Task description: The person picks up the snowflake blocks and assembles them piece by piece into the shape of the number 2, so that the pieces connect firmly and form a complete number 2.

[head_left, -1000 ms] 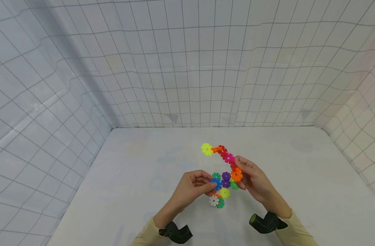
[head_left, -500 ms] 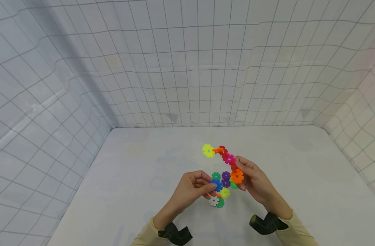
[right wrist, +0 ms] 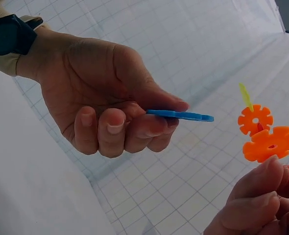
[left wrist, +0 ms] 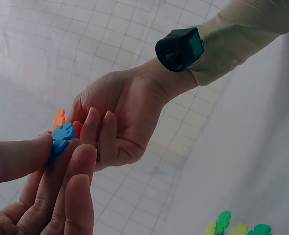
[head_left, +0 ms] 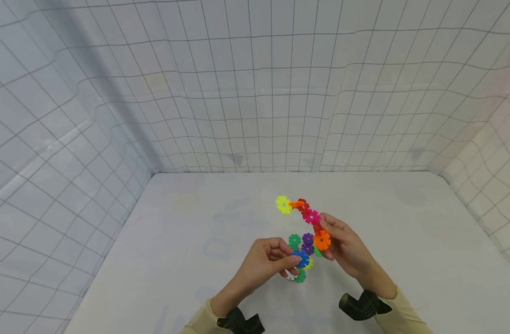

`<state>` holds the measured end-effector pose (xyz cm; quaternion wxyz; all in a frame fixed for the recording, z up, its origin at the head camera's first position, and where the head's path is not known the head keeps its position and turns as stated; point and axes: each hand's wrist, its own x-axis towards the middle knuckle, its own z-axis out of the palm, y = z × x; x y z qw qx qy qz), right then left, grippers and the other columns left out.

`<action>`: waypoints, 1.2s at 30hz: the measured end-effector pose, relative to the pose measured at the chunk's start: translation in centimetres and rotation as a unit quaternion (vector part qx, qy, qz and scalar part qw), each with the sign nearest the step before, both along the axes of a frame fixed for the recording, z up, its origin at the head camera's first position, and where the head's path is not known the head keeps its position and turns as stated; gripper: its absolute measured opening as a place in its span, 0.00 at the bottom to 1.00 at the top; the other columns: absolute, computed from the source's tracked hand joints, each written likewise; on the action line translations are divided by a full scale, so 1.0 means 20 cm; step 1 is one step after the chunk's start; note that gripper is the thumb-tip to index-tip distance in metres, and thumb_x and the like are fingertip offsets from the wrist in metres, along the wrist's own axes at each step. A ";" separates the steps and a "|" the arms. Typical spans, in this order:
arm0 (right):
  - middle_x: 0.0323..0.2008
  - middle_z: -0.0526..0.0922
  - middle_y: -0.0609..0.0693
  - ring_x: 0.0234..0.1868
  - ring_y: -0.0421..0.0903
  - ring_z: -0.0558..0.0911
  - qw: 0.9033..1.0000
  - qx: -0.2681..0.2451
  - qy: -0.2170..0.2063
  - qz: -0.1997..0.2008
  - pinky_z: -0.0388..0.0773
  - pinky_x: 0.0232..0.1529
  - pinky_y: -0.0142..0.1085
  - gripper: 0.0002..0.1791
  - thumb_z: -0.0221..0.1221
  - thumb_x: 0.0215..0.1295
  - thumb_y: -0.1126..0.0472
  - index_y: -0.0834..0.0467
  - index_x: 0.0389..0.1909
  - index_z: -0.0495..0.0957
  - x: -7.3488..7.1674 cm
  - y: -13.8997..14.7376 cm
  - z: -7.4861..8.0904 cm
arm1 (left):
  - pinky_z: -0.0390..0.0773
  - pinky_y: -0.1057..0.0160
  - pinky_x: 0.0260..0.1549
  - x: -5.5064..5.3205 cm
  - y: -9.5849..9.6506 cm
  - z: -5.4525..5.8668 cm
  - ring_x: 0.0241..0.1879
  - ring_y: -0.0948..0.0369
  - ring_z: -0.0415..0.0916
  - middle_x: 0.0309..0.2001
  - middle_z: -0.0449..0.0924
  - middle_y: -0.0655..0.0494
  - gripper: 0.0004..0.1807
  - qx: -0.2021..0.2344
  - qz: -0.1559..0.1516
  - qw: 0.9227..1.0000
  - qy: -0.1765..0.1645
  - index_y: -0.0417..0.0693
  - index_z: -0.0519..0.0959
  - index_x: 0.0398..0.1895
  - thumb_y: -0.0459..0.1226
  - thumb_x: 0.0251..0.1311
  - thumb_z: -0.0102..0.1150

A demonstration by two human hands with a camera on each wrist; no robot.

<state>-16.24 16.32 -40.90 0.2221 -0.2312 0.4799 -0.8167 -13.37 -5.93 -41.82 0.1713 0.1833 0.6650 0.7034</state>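
head: looking forward-down, wide, over counter [head_left: 163, 260] | left wrist: close, past left hand [left wrist: 46, 191] toward right hand [left wrist: 127, 103] | right wrist: close, opposite way | shared by wrist views: both hands, blue disc [right wrist: 186, 116]

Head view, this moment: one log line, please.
left hand: pinches blue disc; right hand: holds disc chain; blue disc: apart from it

Pinches a blue notched disc [right wrist: 201, 117] nearly edge-on in the left hand [right wrist: 105, 95]. Wears a dark device [right wrist: 11, 36] on that wrist. Holds a chain of notched discs [right wrist: 257, 149] in the right hand [right wrist: 256, 203]: orange nearest, orange again behind, yellow edge-on above.
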 end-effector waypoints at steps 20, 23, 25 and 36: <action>0.21 0.73 0.46 0.16 0.39 0.69 0.988 0.094 0.066 -0.107 0.67 0.18 0.24 0.10 0.42 0.76 0.61 0.56 0.36 0.69 0.02 -0.06 -0.02 | 0.70 0.69 0.18 0.02 0.03 -0.01 0.27 0.60 0.81 0.28 0.84 0.46 0.11 -0.018 0.083 0.996 0.006 0.35 0.80 0.30 0.37 0.57 0.66; 0.20 0.72 0.47 0.15 0.42 0.69 0.983 0.107 0.077 -0.125 0.67 0.17 0.25 0.09 0.43 0.76 0.61 0.58 0.36 0.69 0.02 -0.07 -0.02 | 0.68 0.70 0.17 0.01 0.03 -0.02 0.28 0.59 0.82 0.29 0.84 0.44 0.11 -0.018 0.088 0.996 0.009 0.35 0.80 0.30 0.37 0.57 0.66; 0.19 0.72 0.48 0.15 0.43 0.69 0.978 0.125 0.079 -0.145 0.67 0.17 0.26 0.09 0.45 0.75 0.60 0.60 0.36 0.68 0.03 -0.08 -0.02 | 0.67 0.70 0.16 0.01 0.03 -0.02 0.27 0.59 0.82 0.28 0.83 0.43 0.11 -0.020 0.093 0.995 0.012 0.35 0.80 0.31 0.37 0.57 0.66; 0.24 0.76 0.61 0.15 0.44 0.71 0.945 0.185 0.144 -0.229 0.67 0.12 0.31 0.09 0.51 0.71 0.64 0.68 0.36 0.69 0.05 -0.11 -0.03 | 0.69 0.68 0.17 0.01 0.03 -0.02 0.27 0.60 0.81 0.28 0.83 0.45 0.11 -0.012 0.145 0.989 -0.005 0.37 0.81 0.36 0.38 0.56 0.66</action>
